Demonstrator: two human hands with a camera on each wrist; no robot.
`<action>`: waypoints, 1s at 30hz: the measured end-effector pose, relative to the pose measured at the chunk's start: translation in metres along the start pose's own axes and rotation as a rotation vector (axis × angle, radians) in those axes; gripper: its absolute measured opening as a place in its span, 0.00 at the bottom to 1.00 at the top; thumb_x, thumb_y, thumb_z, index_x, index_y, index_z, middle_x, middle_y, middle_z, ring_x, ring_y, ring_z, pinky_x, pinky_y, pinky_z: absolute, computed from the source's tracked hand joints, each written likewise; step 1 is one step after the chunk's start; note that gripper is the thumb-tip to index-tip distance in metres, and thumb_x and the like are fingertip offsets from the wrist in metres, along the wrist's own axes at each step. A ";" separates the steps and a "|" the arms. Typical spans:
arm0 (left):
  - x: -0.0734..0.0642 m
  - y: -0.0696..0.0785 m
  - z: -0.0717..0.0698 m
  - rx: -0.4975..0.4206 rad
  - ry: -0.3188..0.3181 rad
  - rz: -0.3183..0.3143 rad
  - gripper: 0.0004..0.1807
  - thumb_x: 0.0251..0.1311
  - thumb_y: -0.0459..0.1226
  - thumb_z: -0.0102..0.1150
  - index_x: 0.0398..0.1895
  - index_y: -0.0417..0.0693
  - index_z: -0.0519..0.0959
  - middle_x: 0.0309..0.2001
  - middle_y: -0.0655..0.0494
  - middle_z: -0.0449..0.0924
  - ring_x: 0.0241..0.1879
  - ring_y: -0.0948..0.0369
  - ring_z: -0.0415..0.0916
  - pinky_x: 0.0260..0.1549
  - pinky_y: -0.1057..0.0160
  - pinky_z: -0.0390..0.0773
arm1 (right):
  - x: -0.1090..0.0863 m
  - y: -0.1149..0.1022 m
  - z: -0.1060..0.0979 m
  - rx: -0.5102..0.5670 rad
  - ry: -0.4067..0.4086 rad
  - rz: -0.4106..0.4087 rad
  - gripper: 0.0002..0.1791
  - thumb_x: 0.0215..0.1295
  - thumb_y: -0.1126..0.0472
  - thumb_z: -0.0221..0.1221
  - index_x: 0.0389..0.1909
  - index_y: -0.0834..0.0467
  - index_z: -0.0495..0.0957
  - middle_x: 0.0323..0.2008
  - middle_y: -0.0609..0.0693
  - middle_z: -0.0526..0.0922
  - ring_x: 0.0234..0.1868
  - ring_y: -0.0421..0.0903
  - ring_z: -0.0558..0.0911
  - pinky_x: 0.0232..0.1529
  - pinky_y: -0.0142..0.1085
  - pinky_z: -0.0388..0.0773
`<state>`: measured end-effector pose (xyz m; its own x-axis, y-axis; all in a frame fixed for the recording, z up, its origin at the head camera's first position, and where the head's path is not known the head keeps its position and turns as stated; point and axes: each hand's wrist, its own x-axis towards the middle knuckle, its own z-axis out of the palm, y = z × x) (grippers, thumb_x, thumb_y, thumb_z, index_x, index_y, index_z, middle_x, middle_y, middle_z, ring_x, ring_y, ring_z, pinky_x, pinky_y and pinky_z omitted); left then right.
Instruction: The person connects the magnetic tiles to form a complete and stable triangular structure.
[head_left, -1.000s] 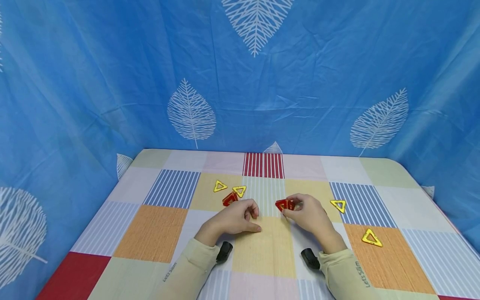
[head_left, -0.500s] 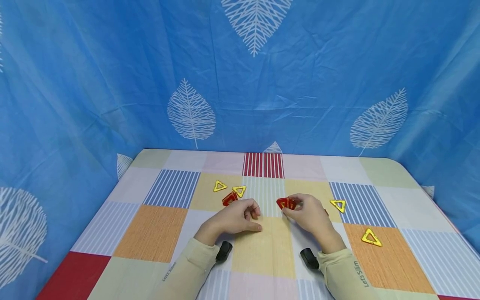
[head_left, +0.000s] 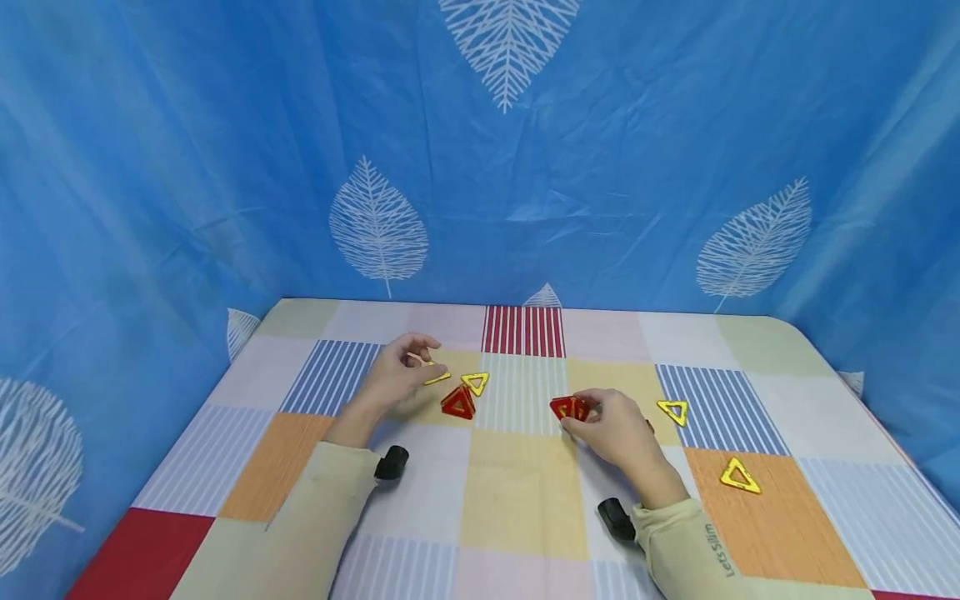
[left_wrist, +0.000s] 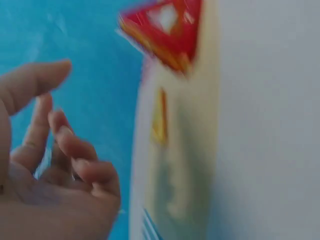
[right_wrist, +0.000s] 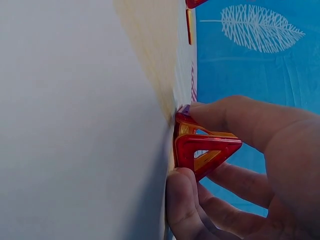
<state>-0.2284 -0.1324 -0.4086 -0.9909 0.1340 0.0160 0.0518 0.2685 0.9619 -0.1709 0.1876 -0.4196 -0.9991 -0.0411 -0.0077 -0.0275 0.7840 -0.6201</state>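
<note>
My left hand (head_left: 393, 373) reaches over a yellow triangle tile (head_left: 437, 381) at the left back, thumb and fingers apart and bent. In the left wrist view that yellow tile stands off from the fingers, and the hand holds nothing. Just right of it sits a small red pyramid of triangle tiles (head_left: 452, 409), with another yellow triangle tile (head_left: 482, 384) touching or overlapping its top corner. My right hand (head_left: 617, 425) pinches a second red pyramid (right_wrist: 186, 148) between thumb and fingers, low at the tabletop; the fingers cover its right side.
Two more yellow triangle tiles lie to the right, one on the blue-striped patch (head_left: 672, 404) and one on the orange patch (head_left: 741, 487). A patchwork cloth (head_left: 525, 492) covers the table. Behind it hangs a blue curtain (head_left: 600, 150) with white leaves.
My left hand has moved left and back, from beside the left red pyramid to the far-left yellow tile, uncovering that pyramid. My right hand keeps its grip with hardly any motion.
</note>
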 end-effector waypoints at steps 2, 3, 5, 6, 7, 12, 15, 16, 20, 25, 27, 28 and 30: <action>0.008 -0.005 -0.007 0.082 0.033 -0.084 0.23 0.59 0.33 0.71 0.57 0.42 0.78 0.44 0.48 0.70 0.38 0.53 0.67 0.32 0.60 0.69 | 0.001 -0.001 -0.001 -0.009 0.006 -0.002 0.26 0.58 0.58 0.72 0.56 0.64 0.81 0.38 0.53 0.82 0.36 0.48 0.79 0.34 0.40 0.75; 0.010 -0.008 -0.009 0.119 0.027 -0.118 0.24 0.58 0.33 0.72 0.58 0.44 0.78 0.45 0.48 0.70 0.40 0.52 0.67 0.33 0.59 0.70 | 0.001 -0.001 -0.001 -0.012 0.006 -0.003 0.26 0.58 0.58 0.72 0.56 0.65 0.81 0.38 0.54 0.82 0.36 0.48 0.79 0.34 0.40 0.75; 0.015 -0.012 -0.011 0.162 0.003 -0.167 0.27 0.56 0.33 0.73 0.60 0.45 0.78 0.47 0.46 0.71 0.43 0.50 0.68 0.38 0.56 0.71 | 0.001 -0.002 -0.001 -0.016 0.000 -0.002 0.26 0.58 0.58 0.71 0.56 0.65 0.81 0.38 0.54 0.82 0.36 0.48 0.78 0.34 0.40 0.75; 0.017 -0.014 -0.010 0.191 -0.008 -0.183 0.28 0.55 0.33 0.74 0.61 0.46 0.78 0.48 0.47 0.71 0.45 0.50 0.68 0.41 0.55 0.72 | 0.001 -0.002 -0.001 -0.015 -0.001 -0.001 0.26 0.58 0.58 0.72 0.56 0.65 0.81 0.38 0.54 0.82 0.36 0.48 0.78 0.34 0.40 0.75; 0.019 -0.015 -0.009 0.212 -0.017 -0.193 0.30 0.53 0.33 0.75 0.61 0.46 0.78 0.49 0.46 0.72 0.47 0.49 0.68 0.43 0.55 0.72 | 0.001 -0.001 -0.002 -0.011 -0.002 -0.002 0.26 0.58 0.58 0.72 0.56 0.65 0.81 0.38 0.54 0.82 0.36 0.47 0.79 0.34 0.40 0.75; 0.023 -0.019 -0.005 0.284 -0.019 -0.218 0.33 0.50 0.33 0.77 0.63 0.45 0.78 0.52 0.46 0.74 0.50 0.49 0.69 0.52 0.51 0.72 | -0.001 -0.001 -0.001 0.008 0.001 -0.012 0.25 0.57 0.58 0.72 0.54 0.65 0.81 0.40 0.55 0.82 0.36 0.47 0.79 0.34 0.40 0.76; 0.024 -0.020 -0.004 0.317 -0.022 -0.222 0.33 0.52 0.33 0.76 0.64 0.43 0.77 0.54 0.46 0.75 0.52 0.49 0.70 0.55 0.51 0.71 | -0.001 -0.001 -0.001 0.003 0.008 -0.011 0.25 0.57 0.58 0.72 0.54 0.65 0.82 0.41 0.56 0.81 0.36 0.47 0.79 0.34 0.40 0.76; 0.024 -0.021 -0.004 0.327 -0.021 -0.221 0.33 0.53 0.33 0.76 0.64 0.42 0.77 0.54 0.46 0.75 0.52 0.50 0.70 0.56 0.51 0.71 | -0.001 -0.002 -0.001 0.000 0.009 -0.012 0.25 0.57 0.58 0.72 0.54 0.65 0.82 0.41 0.56 0.81 0.36 0.47 0.79 0.34 0.40 0.76; 0.022 -0.023 -0.005 0.360 -0.021 -0.209 0.32 0.56 0.34 0.74 0.65 0.41 0.76 0.56 0.46 0.75 0.55 0.49 0.70 0.58 0.50 0.70 | -0.001 -0.002 -0.001 -0.012 0.014 -0.013 0.26 0.57 0.57 0.72 0.55 0.65 0.82 0.41 0.57 0.81 0.36 0.47 0.78 0.34 0.40 0.76; 0.021 -0.022 -0.004 0.392 -0.031 -0.191 0.28 0.58 0.34 0.72 0.62 0.41 0.78 0.57 0.45 0.76 0.57 0.48 0.71 0.59 0.48 0.70 | -0.002 -0.002 -0.001 -0.018 0.021 -0.010 0.26 0.57 0.58 0.72 0.54 0.65 0.82 0.43 0.58 0.80 0.36 0.48 0.78 0.35 0.40 0.76; 0.022 -0.022 -0.004 0.401 -0.031 -0.191 0.26 0.58 0.34 0.72 0.61 0.42 0.79 0.56 0.45 0.76 0.57 0.48 0.71 0.59 0.48 0.70 | -0.002 -0.002 -0.001 -0.020 0.023 -0.012 0.26 0.57 0.58 0.72 0.54 0.65 0.82 0.43 0.58 0.81 0.36 0.48 0.78 0.35 0.40 0.76; 0.022 -0.021 -0.004 0.407 -0.031 -0.193 0.26 0.58 0.34 0.72 0.60 0.42 0.79 0.56 0.45 0.76 0.57 0.48 0.71 0.59 0.48 0.70 | -0.002 -0.002 -0.001 -0.020 0.023 -0.014 0.26 0.57 0.58 0.72 0.54 0.65 0.82 0.43 0.59 0.81 0.36 0.48 0.78 0.35 0.40 0.76; 0.021 -0.020 -0.003 0.418 -0.032 -0.198 0.25 0.58 0.34 0.72 0.60 0.42 0.79 0.56 0.45 0.76 0.57 0.48 0.71 0.59 0.48 0.70 | -0.001 -0.002 -0.001 -0.023 0.024 -0.017 0.26 0.57 0.58 0.72 0.54 0.65 0.82 0.43 0.59 0.81 0.36 0.48 0.78 0.35 0.40 0.76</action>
<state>-0.2508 -0.1378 -0.4265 -0.9827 0.0691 -0.1721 -0.0860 0.6523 0.7531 -0.1697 0.1868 -0.4182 -0.9990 -0.0395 0.0216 -0.0445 0.7973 -0.6019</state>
